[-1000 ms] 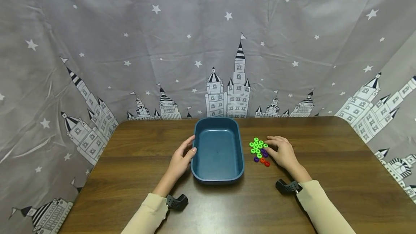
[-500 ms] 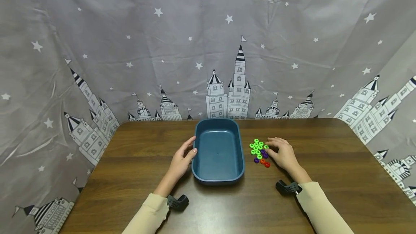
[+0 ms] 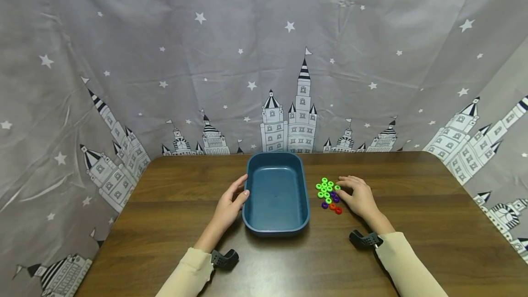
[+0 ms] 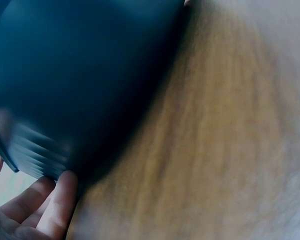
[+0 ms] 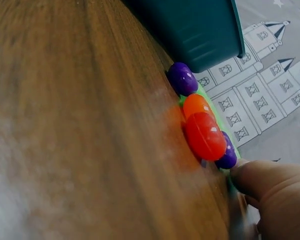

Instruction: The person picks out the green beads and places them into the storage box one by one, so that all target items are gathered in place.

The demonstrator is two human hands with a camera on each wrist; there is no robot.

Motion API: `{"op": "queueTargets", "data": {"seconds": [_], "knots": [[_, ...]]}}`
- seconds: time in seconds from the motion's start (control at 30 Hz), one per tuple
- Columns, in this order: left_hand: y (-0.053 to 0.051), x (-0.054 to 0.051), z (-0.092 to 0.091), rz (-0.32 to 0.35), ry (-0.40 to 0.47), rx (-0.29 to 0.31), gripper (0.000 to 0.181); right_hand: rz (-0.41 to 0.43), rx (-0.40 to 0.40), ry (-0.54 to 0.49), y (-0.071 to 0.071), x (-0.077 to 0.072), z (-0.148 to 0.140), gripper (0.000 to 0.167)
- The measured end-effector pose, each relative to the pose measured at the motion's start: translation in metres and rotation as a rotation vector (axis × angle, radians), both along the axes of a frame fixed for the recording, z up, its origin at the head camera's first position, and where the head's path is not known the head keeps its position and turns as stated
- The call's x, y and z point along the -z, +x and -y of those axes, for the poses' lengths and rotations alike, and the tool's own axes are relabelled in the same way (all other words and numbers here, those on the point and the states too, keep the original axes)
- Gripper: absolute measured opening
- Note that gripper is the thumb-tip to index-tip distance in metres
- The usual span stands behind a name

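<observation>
A dark teal rectangular bin (image 3: 275, 230) sits on the wooden table. At its left wall is my left hand (image 3: 226, 203), fingers loosely bent, with fingertips (image 4: 64, 185) against the ribbed outside and the thumb at the rim. Right of the bin lies a flat cluster of small rings: several green rings (image 3: 323, 190), a few purple rings (image 3: 325, 205), an orange ring (image 3: 332, 206) and a red ring (image 3: 338, 211). My right hand (image 3: 360, 198) rests at the cluster's right edge, thumb beside a purple ring (image 5: 227, 152). One green ring (image 3: 337, 188) lies between its thumb and fingers.
The brown wooden table (image 3: 276, 269) reaches back to a grey curtain (image 3: 231, 77) printed with stars and castles. Black wrist mounts (image 3: 224, 259) are worn on both forearms, next to the cream sleeves.
The view shifts slightly as the head moves. Both hands, the bin and the rings stay essentially where they were.
</observation>
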State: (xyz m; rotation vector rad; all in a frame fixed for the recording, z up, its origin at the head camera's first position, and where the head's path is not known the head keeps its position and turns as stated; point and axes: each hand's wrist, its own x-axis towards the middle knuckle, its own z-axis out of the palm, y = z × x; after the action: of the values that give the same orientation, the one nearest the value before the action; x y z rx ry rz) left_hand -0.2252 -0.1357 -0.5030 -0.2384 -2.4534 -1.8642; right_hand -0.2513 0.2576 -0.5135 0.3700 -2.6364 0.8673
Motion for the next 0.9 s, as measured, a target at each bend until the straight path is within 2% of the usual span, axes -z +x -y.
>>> {"op": "queueTargets", "data": {"seconds": [0.23,0.47,0.63,0.9], "knots": [[0.0,-0.003,0.002,-0.013,0.0,0.012,0.048,0.014,0.003,0.006,-0.001,-0.005,0.0,0.022],[-0.001,0.001,0.001,-0.006,-0.018,0.002,0.048,0.063,0.036,0.0,0.002,-0.01,0.0,0.022],[-0.003,0.001,0.001,-0.013,-0.021,0.003,0.049,0.058,0.055,-0.007,0.002,-0.014,0.002,0.024],[-0.002,0.003,0.002,0.015,-0.007,0.007,0.049,0.037,0.049,-0.023,0.002,-0.019,0.006,0.024]]}}
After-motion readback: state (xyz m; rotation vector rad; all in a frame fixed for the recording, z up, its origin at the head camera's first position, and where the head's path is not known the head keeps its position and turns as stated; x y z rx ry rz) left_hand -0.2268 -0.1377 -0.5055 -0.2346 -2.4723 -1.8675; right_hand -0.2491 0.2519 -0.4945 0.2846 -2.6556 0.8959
